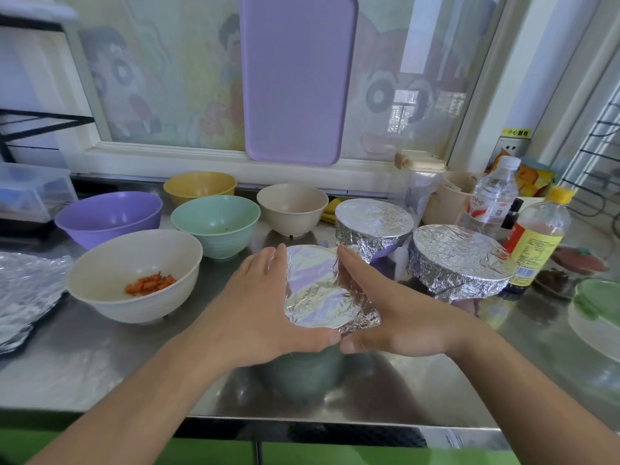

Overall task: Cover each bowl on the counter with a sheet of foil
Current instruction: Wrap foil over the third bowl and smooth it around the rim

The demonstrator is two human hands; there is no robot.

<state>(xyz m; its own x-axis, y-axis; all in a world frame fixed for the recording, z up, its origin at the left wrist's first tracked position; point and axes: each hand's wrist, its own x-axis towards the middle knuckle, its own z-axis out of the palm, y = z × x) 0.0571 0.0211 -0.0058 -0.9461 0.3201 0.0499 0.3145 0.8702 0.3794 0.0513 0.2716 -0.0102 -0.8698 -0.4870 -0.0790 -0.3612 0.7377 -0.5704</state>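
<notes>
A green bowl (pixel 302 374) stands at the counter's near middle, with a foil sheet (pixel 312 290) over its top. My left hand (pixel 261 303) presses the foil against the rim's left side. My right hand (pixel 396 307) presses it on the right side, and both thumbs meet at the near edge. Two foil-covered bowls (pixel 374 218) (pixel 459 253) stand behind on the right. Uncovered bowls stand on the left: purple (pixel 107 216), yellow (pixel 199 186), mint (pixel 216 223), beige (pixel 292 206), and a cream bowl (pixel 100 280) holding chopped carrot.
Loose foil sheets (pixel 27 290) lie at the counter's left edge. Bottles (pixel 536 236) (pixel 493 196), a cup and small dishes crowd the right side. A lilac tray (pixel 295 78) leans on the window behind. The counter's front edge (pixel 302 417) is just below my forearms.
</notes>
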